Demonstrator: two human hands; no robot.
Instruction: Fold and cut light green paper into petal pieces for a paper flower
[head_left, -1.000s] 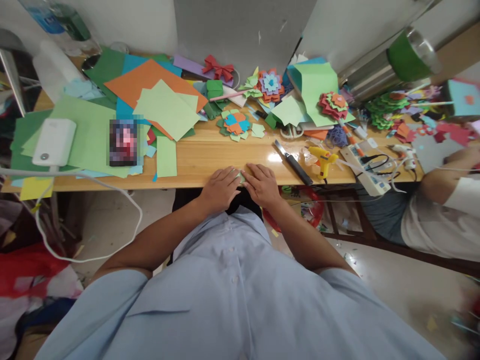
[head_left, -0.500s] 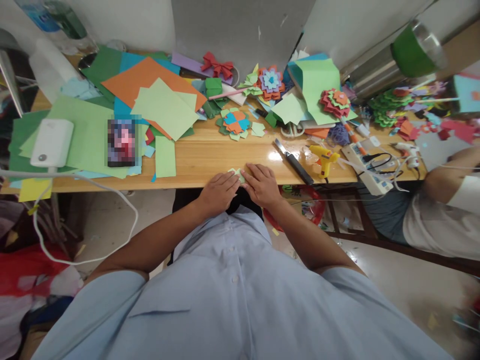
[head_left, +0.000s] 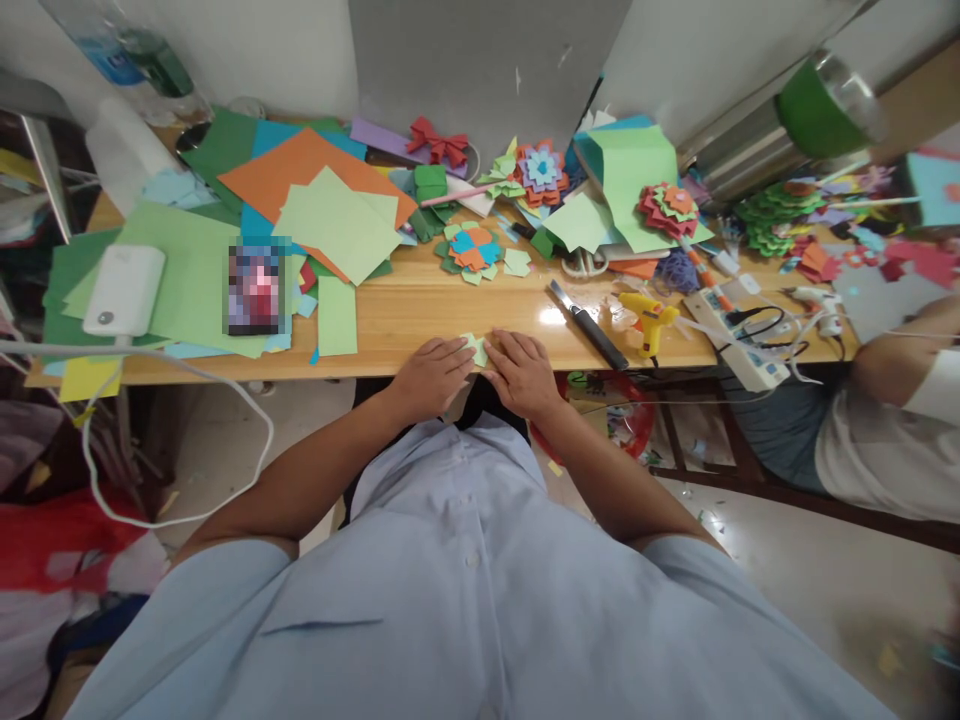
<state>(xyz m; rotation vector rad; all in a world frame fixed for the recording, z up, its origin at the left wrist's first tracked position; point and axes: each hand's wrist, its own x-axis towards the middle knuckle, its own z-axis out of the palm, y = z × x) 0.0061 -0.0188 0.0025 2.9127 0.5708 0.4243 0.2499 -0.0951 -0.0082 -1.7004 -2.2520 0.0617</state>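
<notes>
At the table's front edge, a small light green paper piece (head_left: 477, 348) lies between my two hands, partly covered by fingers. My left hand (head_left: 437, 376) grips its left side, fingers together. On the other side, my right hand (head_left: 523, 370) pinches it between thumb and fingers. Just beyond is a layered paper flower (head_left: 471, 248) with an orange and blue centre and green outer petals. A loose light green petal (head_left: 517, 262) lies beside that flower. To the right of my right hand is a utility knife (head_left: 589, 325) with a black handle.
A yellow glue gun (head_left: 648, 318) and a power strip (head_left: 739, 340) lie at the right. Stacked coloured paper (head_left: 337, 225), a phone (head_left: 256, 288) and a white power bank (head_left: 124, 290) with a cable cover the left. A red basin (head_left: 634, 425) stands below. Another person's arm (head_left: 904, 350) is at far right.
The view has shifted slightly. My fingers have moved a little on the green paper piece, and more of it shows between my hands. Other things lie as before.
</notes>
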